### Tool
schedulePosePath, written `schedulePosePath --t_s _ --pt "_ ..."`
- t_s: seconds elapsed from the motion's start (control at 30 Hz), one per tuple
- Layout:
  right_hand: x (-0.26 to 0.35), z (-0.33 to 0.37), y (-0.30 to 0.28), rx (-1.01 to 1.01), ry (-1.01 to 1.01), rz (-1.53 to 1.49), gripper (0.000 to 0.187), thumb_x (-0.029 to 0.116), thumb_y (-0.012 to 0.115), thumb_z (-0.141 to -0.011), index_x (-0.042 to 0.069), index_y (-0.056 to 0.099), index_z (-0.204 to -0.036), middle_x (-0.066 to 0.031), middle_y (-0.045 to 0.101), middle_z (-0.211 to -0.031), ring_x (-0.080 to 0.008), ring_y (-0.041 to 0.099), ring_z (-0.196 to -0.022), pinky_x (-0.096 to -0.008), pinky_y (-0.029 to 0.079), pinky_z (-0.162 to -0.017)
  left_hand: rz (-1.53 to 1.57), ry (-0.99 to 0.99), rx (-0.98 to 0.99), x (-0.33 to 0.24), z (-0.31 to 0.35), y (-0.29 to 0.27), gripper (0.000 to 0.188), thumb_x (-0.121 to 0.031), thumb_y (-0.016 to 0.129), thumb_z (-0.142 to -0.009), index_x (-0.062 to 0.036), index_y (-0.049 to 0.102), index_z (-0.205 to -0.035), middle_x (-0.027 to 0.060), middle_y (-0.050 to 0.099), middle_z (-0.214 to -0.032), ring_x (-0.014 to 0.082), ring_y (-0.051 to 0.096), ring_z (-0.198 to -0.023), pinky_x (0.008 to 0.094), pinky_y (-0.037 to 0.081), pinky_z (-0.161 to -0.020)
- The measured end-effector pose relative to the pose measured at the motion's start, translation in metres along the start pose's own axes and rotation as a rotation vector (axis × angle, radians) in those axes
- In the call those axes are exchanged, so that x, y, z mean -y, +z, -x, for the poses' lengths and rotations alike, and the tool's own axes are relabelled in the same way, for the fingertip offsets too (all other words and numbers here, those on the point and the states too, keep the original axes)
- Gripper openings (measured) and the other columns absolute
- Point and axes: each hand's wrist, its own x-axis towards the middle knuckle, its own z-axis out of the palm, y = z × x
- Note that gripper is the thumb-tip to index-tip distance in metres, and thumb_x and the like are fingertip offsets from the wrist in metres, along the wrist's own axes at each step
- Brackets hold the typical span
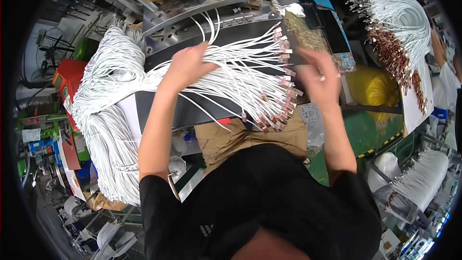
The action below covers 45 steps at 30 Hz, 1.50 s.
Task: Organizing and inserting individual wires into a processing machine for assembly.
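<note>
A wide bundle of white cables (pixel 226 67) lies across a dark work surface, fanned out toward the right. Small pinkish-copper connectors (pixel 284 94) tip the cables there. My left hand (pixel 190 65) is closed over the upper part of the bundle, its fingers partly hidden among the cables. A few strands rise past its fingertips toward a metal fixture (pixel 211 7). Just right of the connector ends is my right hand (pixel 320 74), smeared by motion. Whether it holds anything cannot be made out.
Thick coils of white cable (pixel 108 154) hang at the left, beside a red bin (pixel 70 79). A dark flat device (pixel 334 31) lies at the back right. Further right are a yellow bag (pixel 378 86) and another cable heap (pixel 406 24) on a board.
</note>
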Motion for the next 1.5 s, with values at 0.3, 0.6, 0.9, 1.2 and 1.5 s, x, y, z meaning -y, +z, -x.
schedulePosePath --t_s 0.3,0.6,0.9,1.2,1.5 --pt "0.155 -0.123 0.092 0.495 -0.294 0.393 0.055 0.032 0.078 -0.078 0.009 0.061 -0.124 -0.0134 0.069 -0.111 -0.0303 0.066 -0.104 -0.0417 0.049 -0.092 0.931 0.142 -0.432 0.051 0.036 -0.027 0.026 -0.016 0.070 -0.089 0.0005 0.065 -0.108 0.0201 0.067 -0.093 0.0283 0.066 -0.085 0.0328 0.051 -0.078" --pt "0.067 -0.100 0.144 0.585 -0.552 0.514 0.034 0.023 0.069 -0.088 0.009 0.063 -0.118 -0.0146 0.070 -0.100 -0.0335 0.068 -0.099 -0.0426 0.051 -0.086 0.273 0.127 -0.411 0.102 0.074 0.018 0.020 -0.017 0.070 -0.092 -0.0007 0.069 -0.103 0.0093 0.063 -0.088 0.0184 0.062 -0.078 0.0308 0.048 -0.070" --pt "0.058 -0.095 0.082 0.473 -0.117 0.531 0.023 0.014 0.060 -0.091 0.001 0.062 -0.110 -0.0207 0.067 -0.104 -0.0417 0.063 -0.097 -0.0496 0.050 -0.084 0.316 0.068 -0.470 0.093 0.060 0.011 0.026 -0.024 0.070 -0.089 -0.0030 0.071 -0.105 0.0141 0.066 -0.086 0.0322 0.064 -0.083 0.0390 0.049 -0.073" --pt "0.039 -0.068 0.098 0.467 -0.342 0.277 0.022 0.014 0.062 -0.089 0.005 0.064 -0.109 -0.0172 0.067 -0.101 -0.0406 0.065 -0.089 -0.0512 0.050 -0.081 0.273 0.080 -0.470 0.088 0.053 0.008 0.024 -0.027 0.072 -0.087 -0.0043 0.072 -0.095 0.0125 0.069 -0.089 0.0318 0.065 -0.088 0.0414 0.050 -0.075" --pt "0.076 -0.073 0.099 0.500 -0.302 0.637 0.024 0.018 0.066 -0.087 0.011 0.065 -0.109 -0.0094 0.067 -0.103 -0.0289 0.062 -0.102 -0.0408 0.052 -0.082 0.372 0.089 -0.231 0.009 0.054 -0.027 0.028 -0.031 0.065 -0.095 -0.0038 0.072 -0.095 0.0095 0.068 -0.083 0.0250 0.062 -0.069 0.0370 0.048 -0.064"
